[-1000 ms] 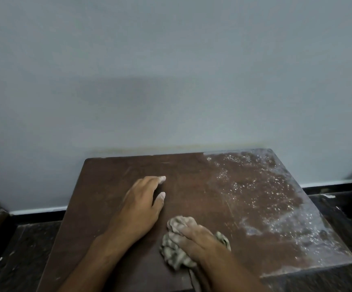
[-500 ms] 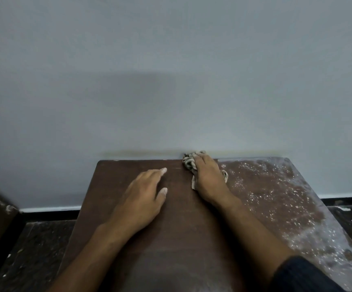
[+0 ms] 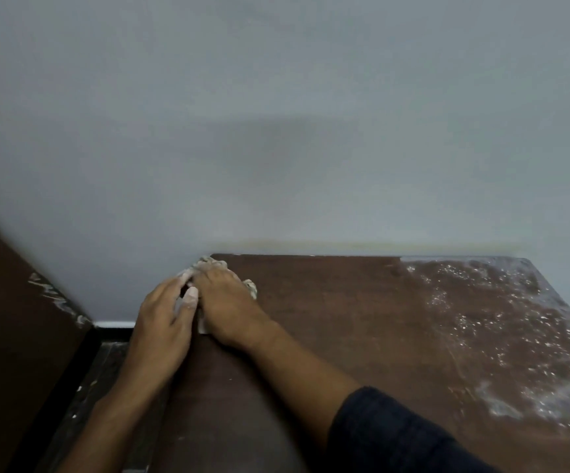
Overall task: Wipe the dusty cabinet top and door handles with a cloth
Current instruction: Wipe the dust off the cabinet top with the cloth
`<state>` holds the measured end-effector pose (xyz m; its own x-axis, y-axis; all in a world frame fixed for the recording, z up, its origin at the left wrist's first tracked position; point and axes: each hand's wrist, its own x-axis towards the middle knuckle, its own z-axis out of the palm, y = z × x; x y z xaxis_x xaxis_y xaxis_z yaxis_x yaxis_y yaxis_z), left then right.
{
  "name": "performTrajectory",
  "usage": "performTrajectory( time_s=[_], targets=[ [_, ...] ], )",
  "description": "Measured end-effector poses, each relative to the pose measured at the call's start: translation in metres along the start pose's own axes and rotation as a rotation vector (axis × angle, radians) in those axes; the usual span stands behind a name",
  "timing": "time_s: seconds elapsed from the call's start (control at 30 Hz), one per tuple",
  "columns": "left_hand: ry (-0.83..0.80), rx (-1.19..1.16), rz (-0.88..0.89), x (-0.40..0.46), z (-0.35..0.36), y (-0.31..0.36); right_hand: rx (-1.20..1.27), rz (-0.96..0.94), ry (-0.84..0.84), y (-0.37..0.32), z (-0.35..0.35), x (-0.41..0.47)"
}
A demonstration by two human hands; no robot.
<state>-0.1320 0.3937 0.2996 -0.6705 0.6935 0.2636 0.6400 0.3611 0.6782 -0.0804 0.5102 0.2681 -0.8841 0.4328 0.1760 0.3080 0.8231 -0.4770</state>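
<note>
Two hands are meeting at the far left corner of the cabinet top [image 3: 345, 319], right where it is butting against the grey wall [image 3: 276, 114]. The right hand [image 3: 223, 302] is lying over the cloth [image 3: 252, 288] and covering most of it; only crumpled bits are showing past the fingertips at the corner, beside the knuckles, and as a pale scrap under the heel of the palm. Its fingers are curving down over the bundle and pressing it onto the wood. The left hand [image 3: 167, 319] is sitting just beside it at the left edge, fingers straight and relaxed, tips dusted white, touching the right hand's side; whether it is also touching the cloth is hard to tell. A dark sleeve [image 3: 396, 435] is running out of the bottom of the view.

The cabinet's door handles are lying out of sight below the frame. White dust [image 3: 515, 336] is coating the right portion of the top out to the right edge, while the broad brown middle is lying bare. A brown panel [image 3: 13, 319] is being cut off at the left border, with dark floor [image 3: 89, 387] showing between it and the cabinet.
</note>
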Motion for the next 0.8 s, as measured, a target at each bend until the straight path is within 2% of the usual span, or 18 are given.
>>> performTrajectory(
  time_s=[0.1,0.2,0.33,0.43,0.67,0.8],
  targets=[
    [-0.022,-0.018,-0.003,-0.002,-0.002,-0.001,0.072,0.025,0.014,0.033,-0.02,-0.015],
    [-0.021,-0.063,-0.042,-0.003,0.0,-0.001,0.103,0.18,0.09,0.082,-0.066,-0.062],
    [-0.031,-0.13,-0.112,0.0,0.007,-0.003,-0.013,0.326,0.191,0.142,-0.111,-0.11],
    [-0.014,-0.199,-0.202,0.003,0.011,-0.002,-0.112,0.392,0.197,0.135,-0.098,-0.094],
    [0.004,-0.245,-0.242,-0.004,-0.004,-0.019,-0.068,0.032,0.04,0.034,-0.018,-0.001],
    [-0.031,-0.21,-0.284,-0.016,-0.016,-0.028,-0.082,-0.055,-0.032,0.002,-0.005,0.007]
  ],
)
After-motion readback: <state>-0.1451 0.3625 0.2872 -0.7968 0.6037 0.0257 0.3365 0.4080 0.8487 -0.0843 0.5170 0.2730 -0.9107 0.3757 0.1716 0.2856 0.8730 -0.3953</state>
